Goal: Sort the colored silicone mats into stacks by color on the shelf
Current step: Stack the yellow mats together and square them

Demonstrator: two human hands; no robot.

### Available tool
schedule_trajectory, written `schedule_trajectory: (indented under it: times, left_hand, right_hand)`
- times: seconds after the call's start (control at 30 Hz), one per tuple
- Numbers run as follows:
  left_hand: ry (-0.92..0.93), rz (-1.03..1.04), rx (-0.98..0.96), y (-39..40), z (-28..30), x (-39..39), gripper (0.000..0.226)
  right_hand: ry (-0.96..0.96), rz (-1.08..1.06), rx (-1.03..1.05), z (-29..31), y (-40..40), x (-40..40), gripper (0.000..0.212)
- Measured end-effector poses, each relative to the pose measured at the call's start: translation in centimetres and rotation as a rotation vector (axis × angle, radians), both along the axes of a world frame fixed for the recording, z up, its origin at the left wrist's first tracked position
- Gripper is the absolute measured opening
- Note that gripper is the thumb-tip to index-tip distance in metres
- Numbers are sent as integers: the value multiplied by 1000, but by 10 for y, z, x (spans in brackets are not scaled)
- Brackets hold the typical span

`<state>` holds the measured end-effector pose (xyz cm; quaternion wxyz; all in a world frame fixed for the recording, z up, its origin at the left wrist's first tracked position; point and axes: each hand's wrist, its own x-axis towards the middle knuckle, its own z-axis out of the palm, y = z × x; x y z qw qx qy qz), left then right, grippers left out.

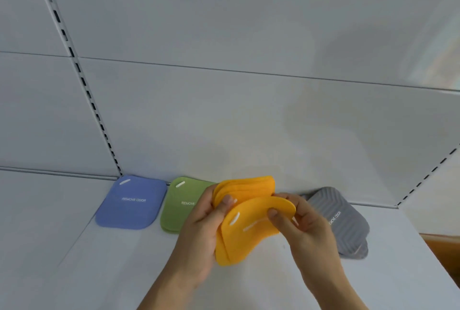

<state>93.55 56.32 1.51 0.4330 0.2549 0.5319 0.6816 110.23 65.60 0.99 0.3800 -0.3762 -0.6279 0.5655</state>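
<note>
Several yellow-orange silicone mats [249,232] are held bent above the white shelf [104,267]. My left hand [201,237] grips the bundle from its left side, thumb on top. My right hand [306,225] pinches the right edge of the front mat, thumb pressing on its face. A blue mat stack [133,204] lies flat at the shelf's back left. A green mat stack [181,206] lies beside it, partly hidden by my left hand. A grey ribbed mat stack [346,225] lies to the right, behind my right hand.
The white back panel [249,123] rises right behind the mats, with slotted uprights at left [82,83] and right [428,177]. A brown surface [445,247] shows past the shelf's right end.
</note>
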Motion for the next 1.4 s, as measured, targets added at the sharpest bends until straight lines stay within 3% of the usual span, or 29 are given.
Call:
schedule_trajectory:
  times: [0.2, 0.37, 0.43, 0.53, 0.63, 0.77, 0.9, 1.07, 1.17, 1.4]
  left_hand:
    - [94, -51, 21, -1, -4, 17, 23]
    - [266, -16, 70, -4, -9, 25, 23]
    - [371, -98, 70, -9, -7, 24, 29]
    - [589, -180, -28, -13, -12, 19, 52]
    - [717, -108, -95, -15, -15, 14, 38]
    - [595, -106, -17, -19, -22, 11, 22]
    - [514, -129, 69, -21, -23, 10, 22]
    - [422, -79, 42, -17, -28, 12, 41]
    - [483, -21, 1, -15, -32, 15, 35]
    - [389, 179, 36, -9, -34, 32, 30]
  right_hand:
    - [-7, -118, -25, -12, -6, 2, 24]
    - [20, -255, -6, -22, -17, 3, 24]
    - [38, -284, 35, -26, -19, 4, 27]
    - [51, -277, 76, -30, -22, 2, 44]
    - [8, -201, 83, -34, -24, 5, 58]
    - [-134, -53, 87, -33, -21, 18, 42]
    - [-96, 45, 5, -27, -18, 25, 27]
    - [-190, 3, 116, -33, -26, 18, 37]
    - [-225, -36, 107, -40, -28, 17, 40]
    - [-120, -105, 12, -37, -41, 4, 24]
